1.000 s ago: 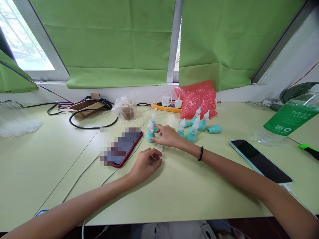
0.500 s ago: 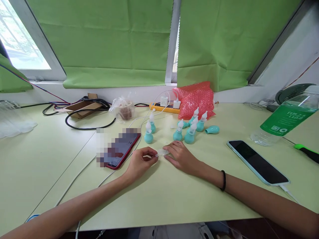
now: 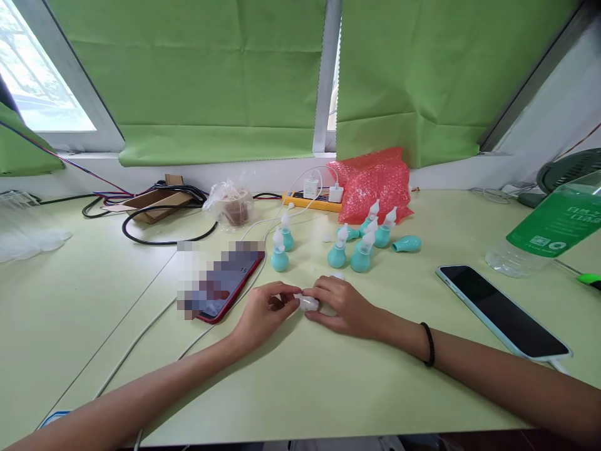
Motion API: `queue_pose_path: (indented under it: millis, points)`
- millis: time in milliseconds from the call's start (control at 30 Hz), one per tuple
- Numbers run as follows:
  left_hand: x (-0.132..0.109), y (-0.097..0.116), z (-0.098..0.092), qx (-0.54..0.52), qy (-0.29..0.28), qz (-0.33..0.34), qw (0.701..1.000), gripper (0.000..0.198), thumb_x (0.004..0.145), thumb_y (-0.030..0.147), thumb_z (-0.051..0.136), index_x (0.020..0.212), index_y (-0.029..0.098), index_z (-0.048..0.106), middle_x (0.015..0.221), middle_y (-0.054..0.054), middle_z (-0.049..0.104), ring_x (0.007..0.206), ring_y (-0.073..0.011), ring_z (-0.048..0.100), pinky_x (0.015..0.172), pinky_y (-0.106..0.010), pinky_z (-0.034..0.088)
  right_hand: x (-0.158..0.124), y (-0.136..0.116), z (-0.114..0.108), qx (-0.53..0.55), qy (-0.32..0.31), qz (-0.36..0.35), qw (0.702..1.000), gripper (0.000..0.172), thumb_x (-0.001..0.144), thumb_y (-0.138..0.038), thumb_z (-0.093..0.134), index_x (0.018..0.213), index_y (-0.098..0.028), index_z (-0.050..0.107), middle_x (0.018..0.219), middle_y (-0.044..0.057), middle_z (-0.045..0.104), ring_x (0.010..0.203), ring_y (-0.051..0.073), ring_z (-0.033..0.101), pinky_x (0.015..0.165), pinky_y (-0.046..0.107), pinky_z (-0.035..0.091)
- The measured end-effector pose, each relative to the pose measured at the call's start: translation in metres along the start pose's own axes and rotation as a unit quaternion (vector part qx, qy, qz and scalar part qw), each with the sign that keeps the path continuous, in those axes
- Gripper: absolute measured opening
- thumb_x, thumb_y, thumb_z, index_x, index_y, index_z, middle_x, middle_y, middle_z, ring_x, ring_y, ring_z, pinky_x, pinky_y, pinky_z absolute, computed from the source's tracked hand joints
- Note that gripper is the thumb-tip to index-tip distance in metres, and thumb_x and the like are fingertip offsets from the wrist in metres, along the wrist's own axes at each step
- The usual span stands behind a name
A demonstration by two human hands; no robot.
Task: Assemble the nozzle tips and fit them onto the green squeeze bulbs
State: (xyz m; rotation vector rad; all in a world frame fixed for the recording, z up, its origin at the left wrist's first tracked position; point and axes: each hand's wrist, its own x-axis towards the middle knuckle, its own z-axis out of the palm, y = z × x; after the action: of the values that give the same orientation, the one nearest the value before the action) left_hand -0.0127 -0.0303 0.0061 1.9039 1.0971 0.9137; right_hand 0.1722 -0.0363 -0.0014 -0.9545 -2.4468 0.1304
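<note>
A small translucent plastic piece (image 3: pixel 308 303) is between my two hands, low over the table. My left hand (image 3: pixel 267 311) pinches its left end between thumb and fingertips. From the other side, my right hand (image 3: pixel 342 305) closes thumb and fingers around its right end, partly hiding it. Another small whitish piece (image 3: pixel 337 275) shows just behind the right-hand fingers. Beyond the hands stand several teal squeeze bulbs with clear pointed nozzles, one bulb (image 3: pixel 280 260) left of centre and another bulb (image 3: pixel 361 260) in the right cluster. A bare teal bulb (image 3: pixel 406 243) lies on its side.
A red-edged phone (image 3: pixel 230 285) lies left, with white cables running past it. Another phone (image 3: pixel 502 310) and a green-labelled bottle (image 3: pixel 549 225) are at right. At the back are a red bubble-wrap bag (image 3: pixel 375 188), a power strip (image 3: pixel 323 203) and a cardboard box (image 3: pixel 157 207).
Both hands have shifted slightly nearer the table's front edge, and the plastic piece now tilts differently between them. A whitish piece has come into sight behind the right hand. The view has shifted slightly.
</note>
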Motion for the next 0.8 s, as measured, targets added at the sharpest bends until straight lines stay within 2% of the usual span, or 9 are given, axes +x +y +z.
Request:
queue_pose_path:
  millis: [200, 333, 467, 633, 733, 800]
  points:
    - [0.0002, 0.0028, -0.002, -0.009, 0.031, 0.0, 0.999, 0.011, 0.07, 0.021, 0.054, 0.076, 0.015, 0.062, 0.076, -0.003, 0.061, 0.068, -0.0124, 0.055, 0.057, -0.021, 0.048, -0.0025, 0.0009, 0.0013, 0.038, 0.061, 0.023, 0.997, 0.031, 0.082, -0.027, 0.044, 0.109, -0.014, 0.045, 0.075, 0.005, 0.058, 0.066, 0.013, 0.051, 0.063, 0.026, 0.041]
    - [0.0002, 0.0009, -0.0018, 0.008, 0.01, 0.001, 1.0, 0.012, 0.071, 0.022, 0.054, 0.076, 0.015, 0.063, 0.075, -0.003, 0.061, 0.066, -0.0126, 0.055, 0.055, -0.021, 0.047, -0.0014, 0.0028, 0.0015, 0.068, 0.084, -0.009, 0.994, 0.018, 0.083, -0.025, 0.042, 0.095, -0.016, 0.052, 0.072, 0.004, 0.059, 0.063, 0.012, 0.052, 0.059, 0.023, 0.041]
    - [-0.0003, -0.0031, -0.0001, 0.031, -0.01, 0.011, 0.999, 0.017, 0.072, 0.023, 0.054, 0.083, 0.015, 0.064, 0.071, -0.004, 0.06, 0.061, -0.0117, 0.053, 0.052, -0.021, 0.044, 0.0003, 0.0055, 0.002, 0.089, 0.095, -0.02, 0.991, 0.016, 0.084, -0.024, 0.043, 0.089, -0.015, 0.056, 0.073, 0.004, 0.061, 0.064, 0.012, 0.053, 0.059, 0.022, 0.041]
    - [0.0, -0.0042, -0.0005, 0.03, -0.02, 0.024, 0.999, 0.021, 0.074, 0.025, 0.054, 0.089, 0.016, 0.064, 0.071, -0.004, 0.06, 0.063, -0.0126, 0.053, 0.055, -0.022, 0.043, -0.0013, 0.0068, 0.0024, 0.114, 0.08, -0.01, 0.99, 0.019, 0.08, -0.029, 0.049, 0.092, -0.016, 0.056, 0.07, 0.003, 0.06, 0.062, 0.01, 0.053, 0.059, 0.021, 0.042]
    - [0.0001, -0.0026, -0.0017, 0.032, -0.029, 0.035, 0.998, 0.022, 0.075, 0.026, 0.053, 0.091, 0.017, 0.065, 0.074, -0.005, 0.06, 0.065, -0.0132, 0.054, 0.056, -0.023, 0.043, -0.0029, 0.006, 0.0019, 0.134, 0.06, 0.033, 0.989, 0.027, 0.077, -0.033, 0.053, 0.096, -0.015, 0.051, 0.072, 0.002, 0.058, 0.062, 0.01, 0.053, 0.058, 0.021, 0.043]
    - [-0.0004, -0.0019, -0.0023, 0.039, -0.032, 0.037, 0.998, 0.022, 0.075, 0.025, 0.053, 0.091, 0.017, 0.065, 0.076, -0.006, 0.06, 0.066, -0.0133, 0.054, 0.057, -0.024, 0.043, -0.0035, 0.0055, 0.0018, 0.14, 0.048, 0.054, 0.987, 0.024, 0.077, -0.034, 0.053, 0.091, -0.015, 0.049, 0.071, 0.002, 0.056, 0.062, 0.01, 0.052, 0.057, 0.02, 0.042]
